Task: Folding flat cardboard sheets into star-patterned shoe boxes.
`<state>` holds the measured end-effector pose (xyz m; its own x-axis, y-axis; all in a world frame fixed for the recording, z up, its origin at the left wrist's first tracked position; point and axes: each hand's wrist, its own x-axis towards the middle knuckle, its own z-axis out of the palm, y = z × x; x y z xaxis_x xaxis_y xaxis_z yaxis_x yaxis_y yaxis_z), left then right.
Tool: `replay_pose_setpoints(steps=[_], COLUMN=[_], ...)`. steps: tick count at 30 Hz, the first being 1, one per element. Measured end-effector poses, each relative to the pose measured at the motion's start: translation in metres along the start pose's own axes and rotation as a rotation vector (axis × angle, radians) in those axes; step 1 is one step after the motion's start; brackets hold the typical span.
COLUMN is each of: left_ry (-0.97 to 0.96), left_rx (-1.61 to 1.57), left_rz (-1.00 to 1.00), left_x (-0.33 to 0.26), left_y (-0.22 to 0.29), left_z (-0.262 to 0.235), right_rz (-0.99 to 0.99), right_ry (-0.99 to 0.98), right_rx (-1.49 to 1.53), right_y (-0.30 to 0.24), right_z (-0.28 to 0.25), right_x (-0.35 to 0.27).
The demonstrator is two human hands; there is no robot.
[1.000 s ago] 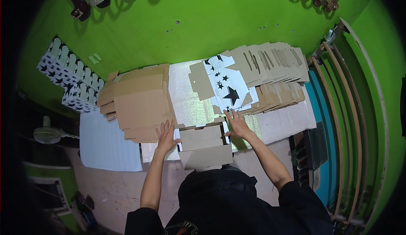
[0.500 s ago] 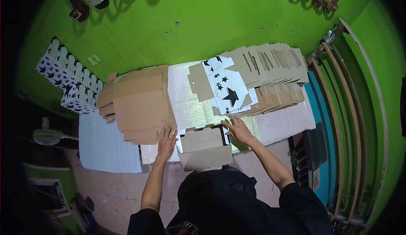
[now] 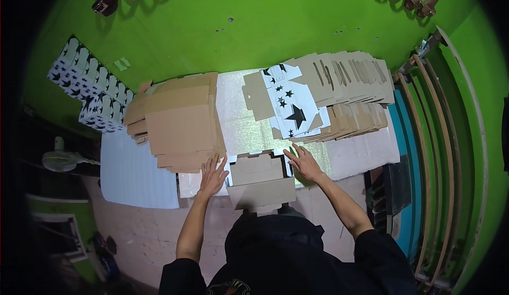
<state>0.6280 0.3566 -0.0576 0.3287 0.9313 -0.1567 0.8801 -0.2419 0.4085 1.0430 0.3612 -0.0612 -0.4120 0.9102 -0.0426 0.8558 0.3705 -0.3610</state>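
Green wall (image 3: 275, 35); cardboard stacks (image 3: 183, 115) beyond a box (image 3: 261, 193) — left fingers (image 3: 211, 170), right fingers (image 3: 301, 154) spread, empty.

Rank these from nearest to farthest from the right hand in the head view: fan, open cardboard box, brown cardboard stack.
1. Open cardboard box: nearest, just left of the right hand.
2. Brown cardboard stack: farther left, beyond the box.
3. Fan: farthest, toward the picture's left edge.
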Motion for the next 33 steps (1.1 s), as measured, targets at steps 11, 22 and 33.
replay_pose_setpoints(steps=[11, 22, 33], left_ry=[0.034, 0.117, 0.256], left_rx=[0.148, 0.114, -0.045], left_rz=[-0.041, -0.049, 0.0], left_x=[-0.008, -0.085, -0.089], left_y=[0.039, 0.019, 0.027], left_z=[0.003, 0.013, 0.007], right_rz=[-0.002, 0.012, -0.177], right_ry=[-0.03, -0.059, 0.035], right_rx=[-0.13, -0.142, -0.023], right_y=[-0.012, -0.026, -0.036], right_z=[-0.003, -0.004, -0.03], right_x=[0.003, -0.062, -0.064])
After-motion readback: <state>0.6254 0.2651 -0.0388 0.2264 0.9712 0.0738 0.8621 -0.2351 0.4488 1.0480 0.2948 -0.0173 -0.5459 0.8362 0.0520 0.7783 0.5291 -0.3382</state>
